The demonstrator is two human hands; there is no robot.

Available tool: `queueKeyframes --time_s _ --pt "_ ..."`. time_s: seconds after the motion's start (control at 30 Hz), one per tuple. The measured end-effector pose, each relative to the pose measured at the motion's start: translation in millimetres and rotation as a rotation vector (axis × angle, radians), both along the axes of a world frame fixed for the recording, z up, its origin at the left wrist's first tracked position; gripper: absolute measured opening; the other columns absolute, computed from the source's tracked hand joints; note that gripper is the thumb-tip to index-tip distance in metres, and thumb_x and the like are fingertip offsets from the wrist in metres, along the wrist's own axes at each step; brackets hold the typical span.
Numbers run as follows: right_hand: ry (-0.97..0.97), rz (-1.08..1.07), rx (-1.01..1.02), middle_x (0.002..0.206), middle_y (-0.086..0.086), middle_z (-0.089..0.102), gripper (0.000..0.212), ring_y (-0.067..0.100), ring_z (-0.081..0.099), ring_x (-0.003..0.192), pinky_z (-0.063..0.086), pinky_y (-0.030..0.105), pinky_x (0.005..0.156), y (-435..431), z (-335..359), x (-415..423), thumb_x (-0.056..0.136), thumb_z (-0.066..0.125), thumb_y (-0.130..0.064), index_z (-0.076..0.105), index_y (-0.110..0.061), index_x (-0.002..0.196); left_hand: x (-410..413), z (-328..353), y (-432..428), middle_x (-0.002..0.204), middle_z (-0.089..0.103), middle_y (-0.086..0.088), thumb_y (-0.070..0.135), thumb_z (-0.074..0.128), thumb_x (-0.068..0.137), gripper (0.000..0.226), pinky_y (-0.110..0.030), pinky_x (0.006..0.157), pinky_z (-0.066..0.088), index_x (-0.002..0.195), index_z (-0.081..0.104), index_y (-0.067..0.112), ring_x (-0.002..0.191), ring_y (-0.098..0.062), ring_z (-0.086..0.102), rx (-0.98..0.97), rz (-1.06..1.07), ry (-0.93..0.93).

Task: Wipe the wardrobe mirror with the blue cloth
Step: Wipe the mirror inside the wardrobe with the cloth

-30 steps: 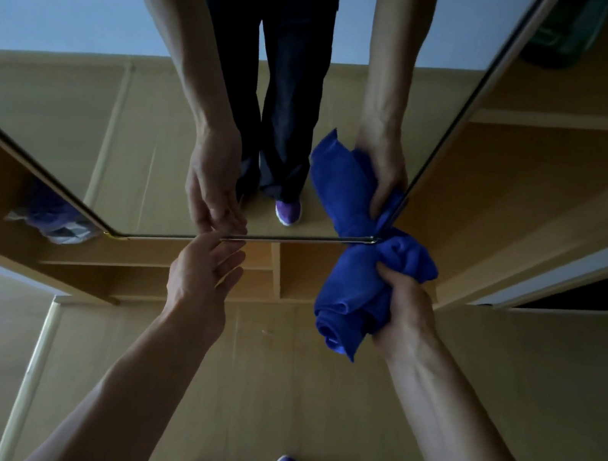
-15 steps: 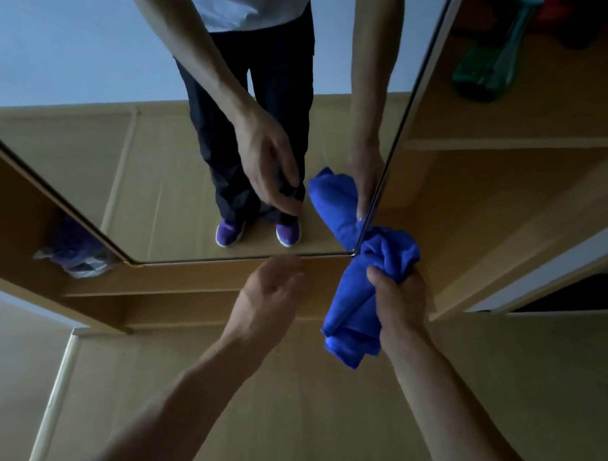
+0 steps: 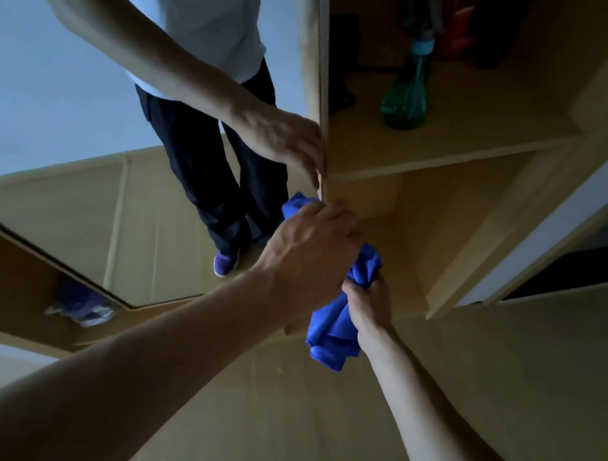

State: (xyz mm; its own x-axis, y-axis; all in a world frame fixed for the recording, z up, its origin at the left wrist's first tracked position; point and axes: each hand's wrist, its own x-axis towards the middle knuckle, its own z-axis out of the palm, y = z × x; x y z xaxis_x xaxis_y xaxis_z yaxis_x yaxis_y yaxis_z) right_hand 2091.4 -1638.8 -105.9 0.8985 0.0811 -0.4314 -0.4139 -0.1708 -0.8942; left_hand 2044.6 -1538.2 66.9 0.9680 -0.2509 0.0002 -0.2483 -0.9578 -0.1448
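The right hand (image 3: 366, 305), just right of the frame's centre, grips the bunched blue cloth (image 3: 334, 330) round its middle. One end hangs below the hand and the other pokes up toward the mirror (image 3: 37, 85). The left hand (image 3: 307, 251) lies across the cloth's upper end with its back to the camera and its fingertips at the mirror's right edge; whether they clasp that edge cannot be told. A green spray bottle (image 3: 405, 98) stands on a shelf (image 3: 470, 137) at upper right.
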Motion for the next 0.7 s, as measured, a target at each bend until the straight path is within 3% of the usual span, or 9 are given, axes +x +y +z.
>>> queueKeyframes --time_s 0.07,0.17,0.3,0.47,0.6,0.7 --pt "0.019 0.008 0.041 0.110 0.002 0.068 0.031 0.019 0.064 0.103 0.048 0.035 0.092 -0.6 -2.0 0.0 0.092 0.061 -0.013 0.059 -0.012 0.123 5.6 9.9 4.2 0.128 0.057 0.000 0.027 0.047 0.092 0.035 -0.037 0.110 0.028 0.121 0.064 0.020 0.134 -0.025 0.041 0.263 0.018 -0.003" --pt "0.029 -0.011 0.061 0.114 0.003 0.066 0.034 0.019 0.063 0.106 0.047 0.033 0.090 -1.4 -1.6 0.4 0.092 0.062 -0.015 0.057 -0.014 0.125 6.3 15.9 4.4 0.132 0.054 -0.005 0.033 0.045 0.092 0.042 -0.045 0.113 0.027 0.124 0.064 0.014 0.137 -0.029 0.038 0.504 0.060 0.010" --pt "0.031 0.030 0.074 0.110 0.001 0.067 0.030 0.018 0.063 0.101 0.046 0.030 0.083 -3.0 7.6 2.8 0.091 0.061 -0.016 0.059 -0.019 0.121 2.9 21.3 1.6 0.129 0.053 -0.003 0.029 0.043 0.094 0.039 -0.040 0.103 0.035 0.124 0.061 0.013 0.134 -0.026 0.041 0.559 0.076 0.017" --pt "-0.047 0.106 0.088 0.085 -0.008 0.065 0.014 0.007 0.061 0.079 0.045 0.024 0.064 -12.6 37.7 7.7 0.090 0.061 -0.016 0.059 -0.030 0.089 -0.1 27.9 0.6 0.135 0.049 -0.009 0.013 0.024 0.090 0.052 -0.043 0.103 0.035 0.129 0.057 0.007 0.139 -0.032 0.037 0.571 0.050 0.055" --pt "-0.074 0.090 0.179 0.091 -0.006 0.068 0.016 0.006 0.064 0.086 0.046 0.023 0.068 -16.1 56.3 4.0 0.089 0.062 -0.015 0.066 -0.021 0.103 0.1 36.1 -6.7 0.142 0.043 -0.010 0.023 0.040 0.098 0.046 -0.046 0.107 0.031 0.141 0.049 0.007 0.140 -0.032 0.033 0.651 0.075 0.103" --pt "-0.086 0.087 0.227 0.098 -0.004 0.071 0.017 -0.003 0.065 0.085 0.048 0.021 0.073 -17.5 69.8 3.0 0.089 0.062 -0.015 0.066 -0.024 0.103 4.4 54.7 -13.3 0.140 0.043 -0.010 0.033 0.041 0.099 0.049 -0.049 0.111 0.030 0.143 0.048 0.011 0.134 -0.033 0.036 0.724 0.130 0.060"
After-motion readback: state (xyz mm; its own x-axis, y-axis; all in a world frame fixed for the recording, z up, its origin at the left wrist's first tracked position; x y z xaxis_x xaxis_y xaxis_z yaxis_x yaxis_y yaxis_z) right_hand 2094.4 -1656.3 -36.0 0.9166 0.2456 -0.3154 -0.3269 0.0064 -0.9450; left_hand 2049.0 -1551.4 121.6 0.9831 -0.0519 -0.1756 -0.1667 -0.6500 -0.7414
